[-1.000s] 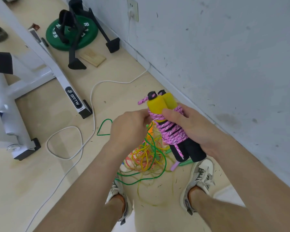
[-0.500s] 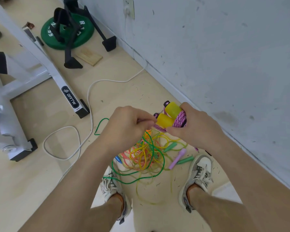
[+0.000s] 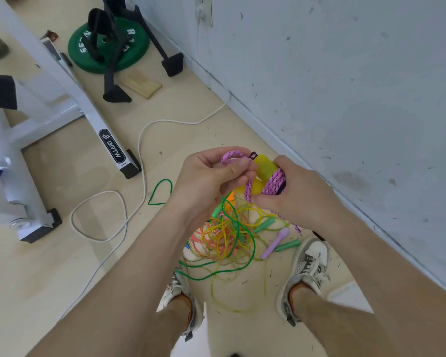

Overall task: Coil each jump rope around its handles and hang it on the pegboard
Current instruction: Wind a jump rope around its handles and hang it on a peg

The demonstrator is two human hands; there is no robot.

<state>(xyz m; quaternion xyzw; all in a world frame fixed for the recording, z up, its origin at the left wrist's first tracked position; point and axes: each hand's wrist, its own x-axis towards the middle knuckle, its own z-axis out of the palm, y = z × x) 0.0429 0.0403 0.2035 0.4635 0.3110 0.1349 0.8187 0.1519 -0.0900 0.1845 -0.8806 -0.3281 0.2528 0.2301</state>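
In the middle of the frame the person is holding the pink jump rope (image 3: 276, 182) in both hands, above the floor (image 3: 62, 253) and close to the grey wall (image 3: 345, 73) on the right. The right hand (image 3: 294, 199) is gripping the bundle, its fingers (image 3: 262, 200) curling round the two yellow handles (image 3: 265, 164) and the pink turns wound about them. The left hand (image 3: 209, 176) is pinching a loose loop (image 3: 232, 157) of the same rope between thumb and fingertips, just to the left of the handles' yellow tips; the loop is arching over the top of the thumb. A short pink tail is hanging below the right hand.

Directly beneath the hands, lower centre, a tangle of other ropes (image 3: 227, 238) in yellow, orange and green is lying on the floor between the person's two shoes (image 3: 309, 264). A purple handle (image 3: 276, 242) and a green handle (image 3: 264, 225) are lying at the tangle's right edge, and one green rope (image 3: 162, 191) is looping out to the left.

A white cable (image 3: 98, 215) is snaking across the floor from a wall outlet (image 3: 204, 7) at the top. At the upper left a green weight plate (image 3: 108, 45) is sitting under a black stand, beside a small wooden block (image 3: 142, 83) and a white equipment frame (image 3: 88, 117).
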